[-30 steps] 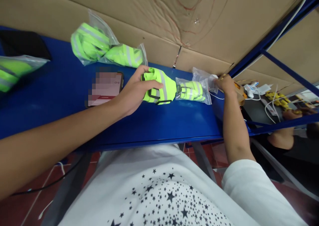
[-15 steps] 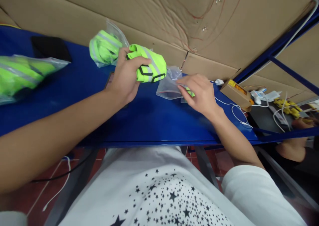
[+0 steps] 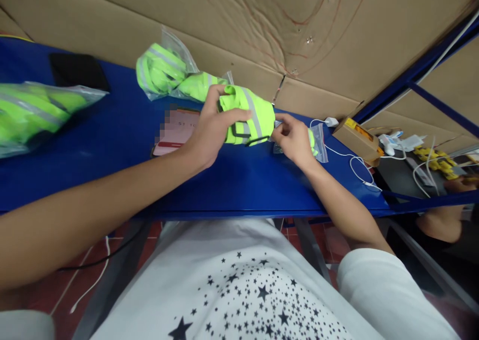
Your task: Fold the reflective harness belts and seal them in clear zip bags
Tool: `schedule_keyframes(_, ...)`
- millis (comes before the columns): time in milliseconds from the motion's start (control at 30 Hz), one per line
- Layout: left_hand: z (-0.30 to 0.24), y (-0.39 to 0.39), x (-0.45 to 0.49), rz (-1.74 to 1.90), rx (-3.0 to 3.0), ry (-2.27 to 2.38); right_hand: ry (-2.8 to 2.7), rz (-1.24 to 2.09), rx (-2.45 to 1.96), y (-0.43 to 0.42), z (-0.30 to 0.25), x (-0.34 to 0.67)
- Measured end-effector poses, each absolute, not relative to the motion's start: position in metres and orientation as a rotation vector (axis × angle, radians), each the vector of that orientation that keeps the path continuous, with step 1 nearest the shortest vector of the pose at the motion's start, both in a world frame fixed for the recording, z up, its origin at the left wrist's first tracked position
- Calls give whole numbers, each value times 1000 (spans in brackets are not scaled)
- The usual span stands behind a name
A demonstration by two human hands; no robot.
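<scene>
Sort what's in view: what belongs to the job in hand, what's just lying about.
Apparently in the job:
- green reflective bundle, gripped by the left hand
- bagged green bundles, one by the right hand

Seemingly lying about:
- phone-like device
- flat black item
- cardboard box
- white plug
</scene>
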State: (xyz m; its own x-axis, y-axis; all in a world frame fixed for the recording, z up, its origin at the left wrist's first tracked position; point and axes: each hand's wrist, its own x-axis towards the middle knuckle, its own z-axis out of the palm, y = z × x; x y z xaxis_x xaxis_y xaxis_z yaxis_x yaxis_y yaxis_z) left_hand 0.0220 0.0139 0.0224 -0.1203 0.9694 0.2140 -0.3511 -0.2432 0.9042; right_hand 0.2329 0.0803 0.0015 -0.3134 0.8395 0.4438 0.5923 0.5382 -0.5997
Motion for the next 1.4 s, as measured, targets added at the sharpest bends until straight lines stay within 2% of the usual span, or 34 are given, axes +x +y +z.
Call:
schedule_keyframes(167, 10, 15, 23, 1552, 1200, 905, -1818, 646, -1052, 77, -2, 232)
schedule_keyframes(300, 8, 19, 22, 1385, 1209, 875, -1846, 492, -1008, 75, -1, 234)
schedule_keyframes(600, 7, 24, 23, 1494, 1118, 922, -2089, 151, -965, 56, 5, 233)
schedule_keyframes(1033, 5, 32, 22, 1564, 1011, 897, -2189, 308, -928, 53, -8, 225)
schedule_keyframes(1200, -6, 33, 22, 1635, 1195, 977, -2208, 286, -852, 50, -13, 221)
schedule_keyframes(1400, -27, 51, 13, 1696, 1688, 1149, -2207, 238, -694, 46, -15, 216)
